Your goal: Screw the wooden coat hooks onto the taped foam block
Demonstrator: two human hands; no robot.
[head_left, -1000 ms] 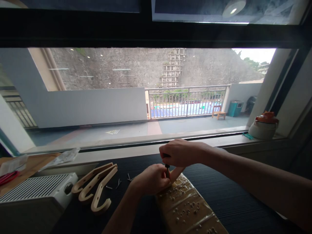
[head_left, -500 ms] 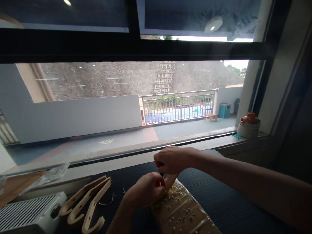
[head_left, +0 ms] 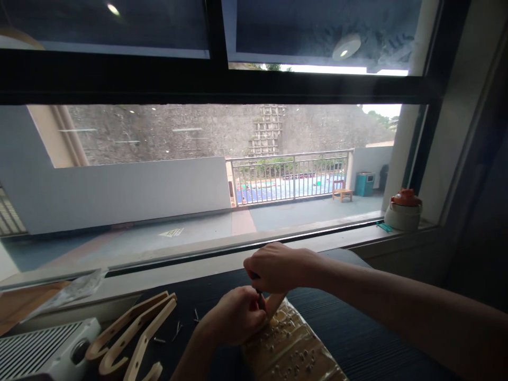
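My right hand (head_left: pixel 275 267) is closed around the handle of a small screwdriver (head_left: pixel 261 299), whose dark shaft points down between my hands. Just below it, my left hand (head_left: pixel 234 320) is closed on a light wooden piece (head_left: pixel 275 303) at the near end of a wooden board (head_left: pixel 293 352). The board lies on the dark table (head_left: pixel 357 333), is wrapped in clear plastic and is dotted with small holes or pegs. What my left fingers pinch at the screwdriver tip is hidden.
Three curved wooden hooks (head_left: pixel 130 333) lie to the left with loose screws (head_left: pixel 177 329) beside them. A white ribbed appliance (head_left: pixel 43 354) sits at the lower left. A clear plastic bag (head_left: pixel 75 290) and an orange-lidded white pot (head_left: pixel 402 210) rest on the window sill.
The view has tilted up and swung left, so the hands and board sit lower in the picture. Both hands keep the same grip, with the screwdriver still upright between them.
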